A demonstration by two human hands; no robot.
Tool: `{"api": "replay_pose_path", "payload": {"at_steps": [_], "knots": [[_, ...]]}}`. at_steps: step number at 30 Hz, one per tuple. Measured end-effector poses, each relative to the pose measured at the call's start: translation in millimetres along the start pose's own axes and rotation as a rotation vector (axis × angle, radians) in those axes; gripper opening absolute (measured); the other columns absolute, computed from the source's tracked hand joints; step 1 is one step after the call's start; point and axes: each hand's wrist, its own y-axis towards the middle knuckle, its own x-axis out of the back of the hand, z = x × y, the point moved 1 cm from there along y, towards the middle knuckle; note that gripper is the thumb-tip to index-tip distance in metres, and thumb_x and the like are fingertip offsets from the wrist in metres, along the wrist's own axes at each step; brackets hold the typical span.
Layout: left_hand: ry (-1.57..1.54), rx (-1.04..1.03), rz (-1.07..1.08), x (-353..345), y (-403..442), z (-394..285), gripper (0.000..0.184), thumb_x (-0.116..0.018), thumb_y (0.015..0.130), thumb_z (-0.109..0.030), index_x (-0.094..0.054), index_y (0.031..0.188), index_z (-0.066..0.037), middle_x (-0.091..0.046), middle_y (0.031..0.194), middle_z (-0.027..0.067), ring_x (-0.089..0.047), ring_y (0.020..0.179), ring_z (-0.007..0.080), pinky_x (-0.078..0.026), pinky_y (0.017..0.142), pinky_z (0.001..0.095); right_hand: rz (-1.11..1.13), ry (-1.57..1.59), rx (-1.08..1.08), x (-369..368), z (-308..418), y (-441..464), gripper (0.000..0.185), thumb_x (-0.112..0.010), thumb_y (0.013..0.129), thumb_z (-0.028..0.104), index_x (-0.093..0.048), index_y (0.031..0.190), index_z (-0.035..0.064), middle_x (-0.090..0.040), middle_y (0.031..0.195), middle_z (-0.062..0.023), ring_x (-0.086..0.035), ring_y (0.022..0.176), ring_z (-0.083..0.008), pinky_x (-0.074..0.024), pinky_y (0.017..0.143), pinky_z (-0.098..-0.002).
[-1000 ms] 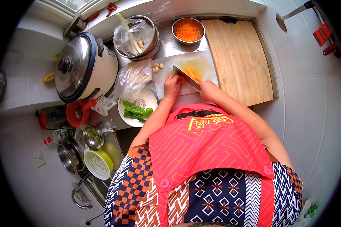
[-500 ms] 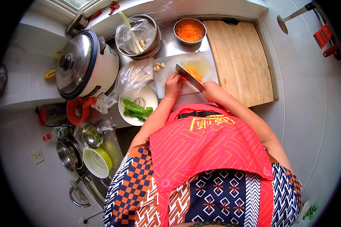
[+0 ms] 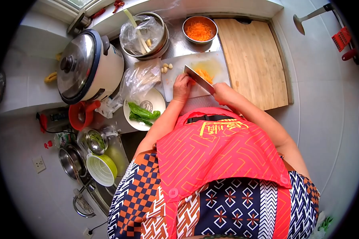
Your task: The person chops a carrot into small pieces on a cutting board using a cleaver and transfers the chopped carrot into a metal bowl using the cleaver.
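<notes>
My right hand is wrapped round the handle of a broad knife, whose blade slants up and left over the white cutting board. Closed fingers of my left hand press down on the board beside the blade; a bit of orange shows at the fingertips, mostly hidden. Shredded carrot lies on the far side of the blade. Several garlic cloves sit at the board's upper left. Behind the board stands a metal bowl of grated carrot.
A wooden board lies at the right. Left of the cutting board are a plastic bag, a plate with green peppers, stacked bowls and a large cooker. A green-white basket is lower left.
The knife and both hands have shifted very slightly on the board. The whole view has moved a little; the grip on the knife is unchanged.
</notes>
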Motion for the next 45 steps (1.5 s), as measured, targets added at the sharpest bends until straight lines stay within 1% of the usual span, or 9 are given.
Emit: {"api": "replay_pose_path", "payload": {"at_steps": [2,5,8,11,14,17,29,32,45], "knots": [[-0.010,0.008,0.015,1,2,-2,0.010,-0.064,0.071,-0.001,-0.064,0.079,-0.006,-0.064,0.093,0.0098,-0.060,0.087,0.0300,-0.050,0.076,0.0364,-0.015,-0.036,0.020,-15,-8,16,0.016,-0.054,0.073,-0.001,-0.068,0.079,-0.0034,-0.065,0.069,-0.0228,-0.067,0.061,-0.0320,-0.0537,0.056,-0.0418],[-0.019,0.026,0.025,0,1,0,0.009,-0.065,0.070,-0.001,-0.064,0.077,-0.006,-0.064,0.091,0.0092,-0.060,0.086,0.0301,-0.049,0.076,0.0371,-0.020,-0.128,0.098,-17,-11,22,0.018,-0.048,0.079,0.000,-0.065,0.084,-0.0045,-0.063,0.060,-0.0172,-0.064,0.051,-0.0262,-0.0516,0.048,-0.0377],[0.002,0.000,0.020,2,2,-3,0.009,-0.065,0.070,-0.002,-0.064,0.077,-0.007,-0.063,0.090,0.0088,-0.059,0.086,0.0299,-0.049,0.076,0.0374,-0.044,-0.124,0.092,-16,-12,22,0.017,-0.048,0.079,0.000,-0.065,0.081,-0.0036,-0.063,0.060,-0.0172,-0.065,0.052,-0.0261,-0.0521,0.049,-0.0377],[-0.003,0.006,0.016,3,2,-5,0.009,-0.066,0.070,-0.002,-0.063,0.077,-0.007,-0.064,0.091,0.0086,-0.059,0.086,0.0297,-0.048,0.076,0.0374,-0.056,-0.083,0.028,-11,-4,15,0.014,-0.058,0.069,0.000,-0.069,0.077,-0.0037,-0.065,0.072,-0.0254,-0.068,0.072,-0.0356,-0.0544,0.066,-0.0424],[-0.001,0.008,0.012,2,1,-4,0.010,-0.066,0.070,-0.001,-0.064,0.077,-0.007,-0.064,0.091,0.0086,-0.059,0.086,0.0293,-0.048,0.076,0.0370,-0.047,-0.111,0.026,-14,-7,18,0.015,-0.058,0.069,0.001,-0.069,0.078,-0.0035,-0.065,0.073,-0.0253,-0.068,0.073,-0.0356,-0.0544,0.066,-0.0427],[-0.023,-0.008,0.005,3,2,-5,0.010,-0.065,0.070,-0.001,-0.064,0.078,-0.007,-0.064,0.091,0.0084,-0.059,0.086,0.0293,-0.048,0.076,0.0367,-0.080,-0.171,0.114,-21,-16,25,0.018,-0.050,0.079,0.004,-0.067,0.085,-0.0022,-0.065,0.062,-0.0182,-0.066,0.055,-0.0276,-0.0538,0.054,-0.0390],[-0.002,-0.022,-0.032,-2,-1,-1,0.012,-0.064,0.070,0.001,-0.064,0.080,-0.004,-0.063,0.095,0.0105,-0.059,0.089,0.0301,-0.049,0.077,0.0360,-0.052,0.127,0.031,0,-7,-8,0.017,-0.056,0.083,0.009,-0.064,0.092,-0.0029,-0.063,0.067,-0.0196,-0.063,0.054,-0.0255,-0.0510,0.052,-0.0387],[-0.004,-0.034,-0.022,-1,-1,1,0.012,-0.064,0.070,0.002,-0.063,0.081,-0.003,-0.063,0.095,0.0111,-0.060,0.089,0.0302,-0.049,0.078,0.0360,-0.018,0.114,0.027,7,-4,-14,0.023,-0.049,0.081,0.002,-0.065,0.097,-0.0024,-0.065,0.068,-0.0200,-0.065,0.056,-0.0263,-0.0520,0.049,-0.0379],[-0.011,-0.034,-0.018,-2,0,1,0.009,-0.064,0.070,0.001,-0.062,0.078,-0.004,-0.063,0.092,0.0096,-0.060,0.085,0.0297,-0.049,0.075,0.0361,0.033,0.035,0.005,-1,-2,8,0.017,-0.050,0.076,-0.003,-0.065,0.084,-0.0065,-0.063,0.064,-0.0201,-0.065,0.054,-0.0270,-0.0507,0.046,-0.0389]]}}
